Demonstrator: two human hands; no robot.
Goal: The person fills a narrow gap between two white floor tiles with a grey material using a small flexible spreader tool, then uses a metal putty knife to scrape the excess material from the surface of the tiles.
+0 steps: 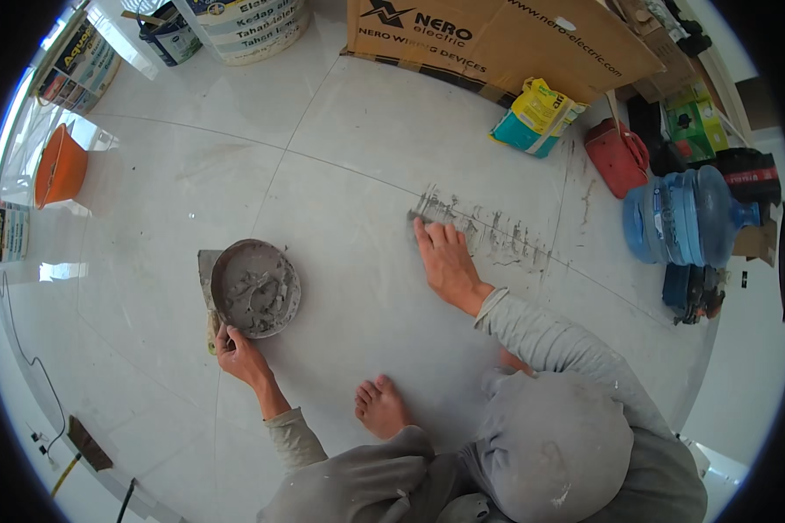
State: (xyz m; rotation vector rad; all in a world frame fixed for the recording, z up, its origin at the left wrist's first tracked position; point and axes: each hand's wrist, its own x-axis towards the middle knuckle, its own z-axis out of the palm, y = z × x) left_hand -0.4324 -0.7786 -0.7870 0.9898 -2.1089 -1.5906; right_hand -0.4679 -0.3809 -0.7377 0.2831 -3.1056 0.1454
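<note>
A round bowl (256,289) of wet grey grout sits left of centre, and my left hand (242,358) is closed on its near-left rim. A putty knife (208,266) shows along the bowl's left side, its blade partly hidden and its light handle close to my left fingers. My right hand (449,261) presses down at the tile joint, fingers bent and close together. Under its fingertips is a small grey piece (416,214), too covered to name. Dark grout smears (506,231) run along the joint to the right of those fingers.
Far off stand a large cardboard box (497,44), a yellow-and-teal bag (536,118) and a white bucket (249,30). At right are a red bag (617,159) and a blue water bottle (689,216). An orange tub (62,167) stands left. My bare foot (382,406) rests nearby.
</note>
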